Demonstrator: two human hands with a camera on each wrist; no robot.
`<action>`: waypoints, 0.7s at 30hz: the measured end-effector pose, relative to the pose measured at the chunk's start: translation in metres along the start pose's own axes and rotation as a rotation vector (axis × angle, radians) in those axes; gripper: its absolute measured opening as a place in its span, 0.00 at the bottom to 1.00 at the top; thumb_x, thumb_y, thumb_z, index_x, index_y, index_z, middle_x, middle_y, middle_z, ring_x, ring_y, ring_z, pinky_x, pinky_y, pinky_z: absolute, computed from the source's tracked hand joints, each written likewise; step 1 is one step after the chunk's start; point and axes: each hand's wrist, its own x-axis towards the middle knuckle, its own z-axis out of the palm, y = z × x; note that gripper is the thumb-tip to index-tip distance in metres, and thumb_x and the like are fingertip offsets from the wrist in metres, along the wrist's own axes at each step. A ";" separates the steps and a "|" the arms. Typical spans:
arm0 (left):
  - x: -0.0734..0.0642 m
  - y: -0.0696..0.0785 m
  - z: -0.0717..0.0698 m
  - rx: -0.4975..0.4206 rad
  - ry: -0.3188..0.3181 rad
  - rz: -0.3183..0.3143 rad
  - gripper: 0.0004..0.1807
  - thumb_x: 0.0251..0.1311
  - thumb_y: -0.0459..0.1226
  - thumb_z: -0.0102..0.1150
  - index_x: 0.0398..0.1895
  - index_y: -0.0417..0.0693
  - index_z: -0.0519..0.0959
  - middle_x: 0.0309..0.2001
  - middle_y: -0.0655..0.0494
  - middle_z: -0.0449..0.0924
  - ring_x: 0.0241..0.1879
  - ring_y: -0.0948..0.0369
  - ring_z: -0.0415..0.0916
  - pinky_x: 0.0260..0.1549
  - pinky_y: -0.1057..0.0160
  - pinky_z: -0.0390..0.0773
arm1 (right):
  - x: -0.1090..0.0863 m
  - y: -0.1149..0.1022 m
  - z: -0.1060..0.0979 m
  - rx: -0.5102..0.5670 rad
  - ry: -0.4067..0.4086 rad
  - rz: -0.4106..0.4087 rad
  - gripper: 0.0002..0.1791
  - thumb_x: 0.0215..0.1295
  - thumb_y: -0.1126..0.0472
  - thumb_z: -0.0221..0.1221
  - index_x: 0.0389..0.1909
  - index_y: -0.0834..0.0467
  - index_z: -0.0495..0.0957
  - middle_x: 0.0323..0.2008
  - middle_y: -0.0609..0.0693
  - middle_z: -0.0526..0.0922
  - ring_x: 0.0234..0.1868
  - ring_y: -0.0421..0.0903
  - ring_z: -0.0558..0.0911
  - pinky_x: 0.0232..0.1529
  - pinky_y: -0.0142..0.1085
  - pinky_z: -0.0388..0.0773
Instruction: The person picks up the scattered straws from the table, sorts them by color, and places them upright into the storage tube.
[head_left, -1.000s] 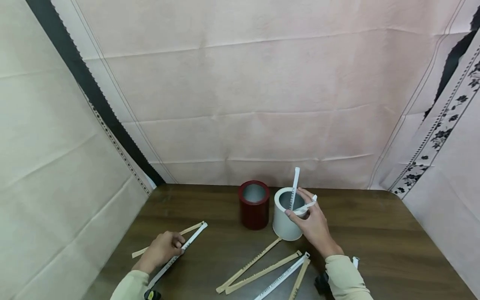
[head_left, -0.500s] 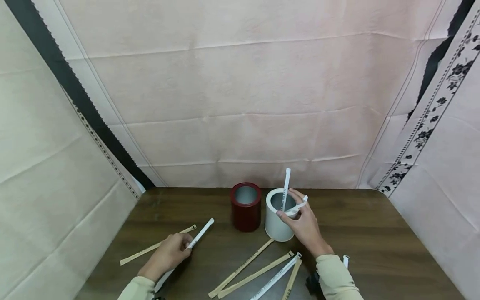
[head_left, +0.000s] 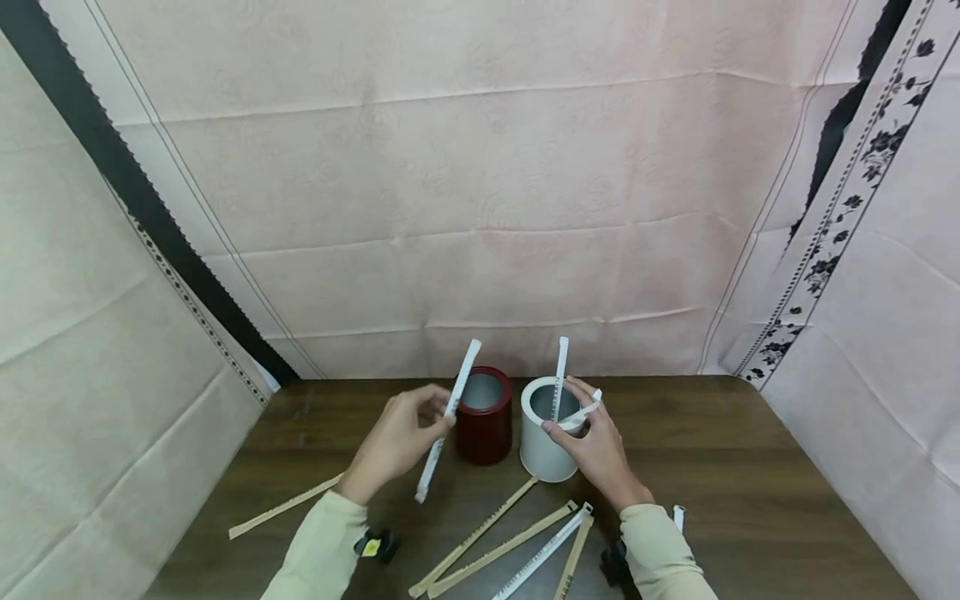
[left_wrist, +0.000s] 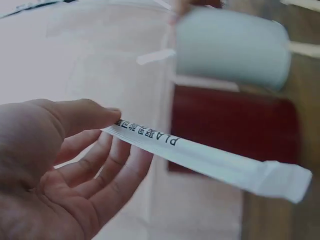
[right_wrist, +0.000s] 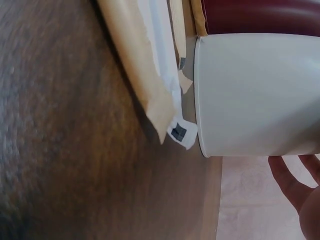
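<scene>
My left hand (head_left: 408, 429) pinches a white paper-wrapped straw (head_left: 442, 433) with printed lettering between thumb and fingers. It holds the straw tilted, upper end higher, in front and to the left of the dark red cup (head_left: 483, 437). In the left wrist view the wrapped straw (left_wrist: 220, 162) crosses over the red cup. My right hand (head_left: 600, 450) grips the white cup (head_left: 547, 450) at its rim, thumb in front and fingers behind. One white wrapped straw (head_left: 561, 367) stands up inside that cup; another (head_left: 585, 412) leans out over its rim beside the fingers.
Several tan paper-wrapped straws (head_left: 498, 550) and a white one (head_left: 540, 554) lie in front of the cups. Another tan straw (head_left: 285, 506) lies at the left, and a white end (head_left: 678, 517) shows past my right sleeve. Pale cloth (head_left: 480, 167) hangs behind the wooden table (head_left: 750, 500).
My left hand has lifted the white wrapped straw off the table and carried it right and up to the red cup. My right hand stays on the white cup. The head view has shifted slightly.
</scene>
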 end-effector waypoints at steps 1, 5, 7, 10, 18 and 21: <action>0.006 0.008 0.002 -0.015 0.017 0.023 0.09 0.66 0.28 0.68 0.48 0.40 0.86 0.35 0.57 0.86 0.36 0.63 0.82 0.40 0.61 0.82 | 0.000 0.000 0.000 0.000 -0.002 0.001 0.41 0.64 0.46 0.75 0.76 0.43 0.70 0.79 0.43 0.64 0.76 0.54 0.67 0.67 0.64 0.68; 0.028 0.040 0.007 -0.055 0.087 0.102 0.09 0.67 0.30 0.69 0.48 0.41 0.86 0.37 0.55 0.87 0.37 0.61 0.83 0.44 0.55 0.84 | 0.000 0.000 -0.001 0.003 -0.002 0.004 0.41 0.63 0.45 0.75 0.76 0.43 0.70 0.79 0.43 0.64 0.76 0.54 0.67 0.67 0.65 0.69; 0.038 0.054 0.010 -0.081 0.120 0.138 0.08 0.69 0.32 0.69 0.49 0.42 0.86 0.39 0.54 0.88 0.38 0.61 0.85 0.45 0.54 0.86 | 0.000 -0.001 0.000 0.002 -0.005 0.003 0.41 0.64 0.45 0.74 0.76 0.43 0.70 0.79 0.43 0.64 0.76 0.54 0.68 0.66 0.65 0.69; 0.052 0.071 0.015 -0.123 0.175 0.202 0.09 0.69 0.33 0.69 0.49 0.42 0.85 0.40 0.53 0.88 0.39 0.59 0.87 0.46 0.54 0.87 | -0.001 -0.001 0.000 0.004 -0.010 0.006 0.42 0.64 0.44 0.74 0.77 0.43 0.69 0.79 0.44 0.64 0.76 0.55 0.68 0.66 0.65 0.69; 0.079 0.084 0.045 -0.151 0.241 0.287 0.08 0.68 0.33 0.70 0.47 0.42 0.84 0.41 0.50 0.89 0.41 0.57 0.89 0.43 0.60 0.87 | -0.002 -0.001 0.000 -0.003 0.001 0.010 0.42 0.64 0.44 0.74 0.77 0.43 0.70 0.79 0.42 0.64 0.75 0.54 0.70 0.66 0.61 0.71; 0.084 0.074 0.063 -0.146 0.215 0.259 0.08 0.67 0.33 0.70 0.47 0.43 0.84 0.40 0.51 0.89 0.40 0.59 0.88 0.42 0.62 0.87 | -0.001 0.000 -0.001 -0.012 0.004 0.007 0.42 0.63 0.43 0.74 0.76 0.42 0.70 0.78 0.41 0.65 0.75 0.53 0.71 0.66 0.60 0.71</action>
